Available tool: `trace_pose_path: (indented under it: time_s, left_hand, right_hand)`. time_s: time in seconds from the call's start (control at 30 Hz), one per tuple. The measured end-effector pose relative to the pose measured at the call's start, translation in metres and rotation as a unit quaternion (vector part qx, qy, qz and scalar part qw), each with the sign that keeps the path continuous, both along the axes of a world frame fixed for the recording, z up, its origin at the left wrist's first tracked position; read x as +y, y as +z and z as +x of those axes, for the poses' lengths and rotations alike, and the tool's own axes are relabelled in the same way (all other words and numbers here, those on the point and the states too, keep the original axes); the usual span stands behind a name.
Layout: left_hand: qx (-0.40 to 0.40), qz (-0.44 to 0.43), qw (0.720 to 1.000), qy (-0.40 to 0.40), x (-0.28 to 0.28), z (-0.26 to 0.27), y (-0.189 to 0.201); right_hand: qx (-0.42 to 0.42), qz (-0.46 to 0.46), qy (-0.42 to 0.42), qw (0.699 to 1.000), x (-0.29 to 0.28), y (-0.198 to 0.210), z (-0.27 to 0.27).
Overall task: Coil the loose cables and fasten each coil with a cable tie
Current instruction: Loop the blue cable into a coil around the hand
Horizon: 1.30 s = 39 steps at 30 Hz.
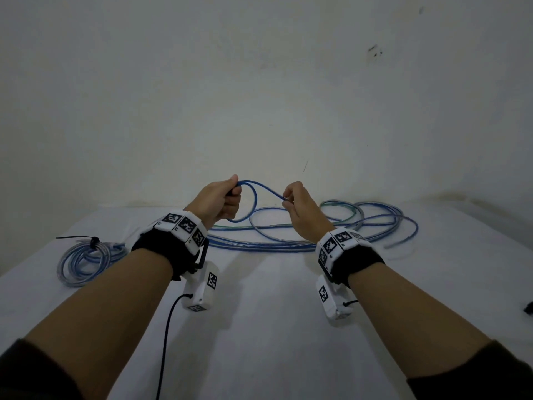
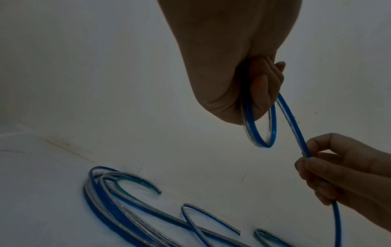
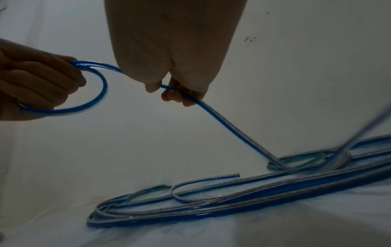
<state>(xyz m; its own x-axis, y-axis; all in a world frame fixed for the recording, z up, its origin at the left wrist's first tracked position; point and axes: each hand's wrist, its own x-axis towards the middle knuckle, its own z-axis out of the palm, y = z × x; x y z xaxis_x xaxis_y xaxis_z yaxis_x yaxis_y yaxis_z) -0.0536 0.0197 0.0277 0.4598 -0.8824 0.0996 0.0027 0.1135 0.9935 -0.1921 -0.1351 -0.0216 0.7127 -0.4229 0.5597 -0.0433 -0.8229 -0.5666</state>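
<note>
Left hand (image 1: 222, 202) clenched round first small loop of thin blue-and-clear plastic cable (image 1: 253, 197), lifted mid-table. Right hand (image 1: 300, 209) pinching feed strand. Risk: strand trails into far-right loose pile (image 1: 375, 223); tangle could snag, tug loop loose.
</note>
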Motion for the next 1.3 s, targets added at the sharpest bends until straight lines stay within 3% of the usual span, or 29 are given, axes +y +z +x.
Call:
trace_pose_path:
  time_s: [0.23, 0.43, 0.53, 0.73, 0.87, 0.93, 1.1, 1.2, 1.3]
  left_hand:
    - [0.042, -0.004, 0.999, -0.016, 0.004, 0.001, 0.002]
    - [0.117, -0.003, 0.990, -0.074, 0.005, -0.002, 0.003]
    - [0.150, -0.021, 0.983, -0.100, 0.006, -0.004, 0.003]
    - [0.177, -0.090, 0.979, -0.036, 0.005, 0.004, 0.005]
    - [0.187, -0.109, 0.976, -0.019, 0.006, 0.009, 0.005]
    - [0.182, -0.120, 0.976, -0.020, 0.003, 0.006, 0.004]
    - [0.117, -0.162, 0.979, 0.026, -0.010, -0.003, 0.004]
    - [-0.002, -0.148, 0.986, 0.075, -0.017, -0.008, -0.001]
    - [-0.152, -0.120, 0.975, 0.105, -0.021, -0.009, -0.012]
  right_hand:
    - [-0.019, -0.023, -0.045, 0.999, 0.001, -0.002, 0.000]
    - [-0.048, -0.016, -0.061, 0.997, 0.000, -0.007, 0.009]
    - [0.009, -0.008, -0.127, 0.992, 0.000, -0.006, 0.015]
    - [0.013, 0.080, -0.136, 0.987, 0.000, -0.011, 0.015]
    - [0.043, 0.030, -0.198, 0.979, 0.000, -0.015, 0.008]
    - [0.040, 0.021, -0.188, 0.981, -0.001, -0.017, 0.012]
    - [0.058, 0.039, -0.119, 0.990, 0.003, -0.016, 0.025]
    - [0.109, 0.027, -0.077, 0.991, 0.019, -0.004, 0.022]
    - [0.109, 0.022, -0.026, 0.994, 0.032, 0.006, 0.019]
